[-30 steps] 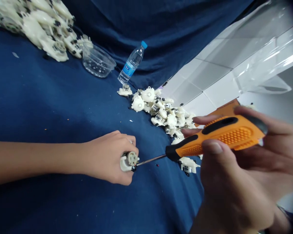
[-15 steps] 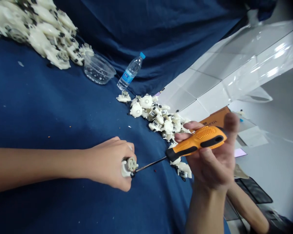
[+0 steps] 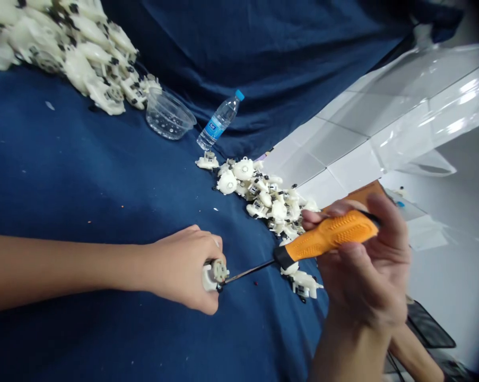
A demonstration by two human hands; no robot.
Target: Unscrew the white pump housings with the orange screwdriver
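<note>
My left hand (image 3: 183, 265) rests on the blue cloth (image 3: 84, 175), its fingers closed round a small cream plastic part with a metal centre (image 3: 214, 275). My right hand (image 3: 362, 270) grips the orange and black handle of a screwdriver (image 3: 327, 237). The thin metal shaft runs left and down, and its tip touches the lower edge of the small part. One loose cream part (image 3: 305, 284) lies just under the screwdriver's handle.
A heap of cream parts (image 3: 263, 193) lies beyond the screwdriver near the cloth's right edge. A larger heap (image 3: 76, 53) fills the far left. A clear plastic bowl (image 3: 168, 115) and a small water bottle (image 3: 220, 121) stand behind. White floor tiles (image 3: 342, 138) lie to the right.
The right hand has turned the screwdriver's handle and drawn back from the camera. The left hand and the small part have stayed in place, with the tip still on the part.
</note>
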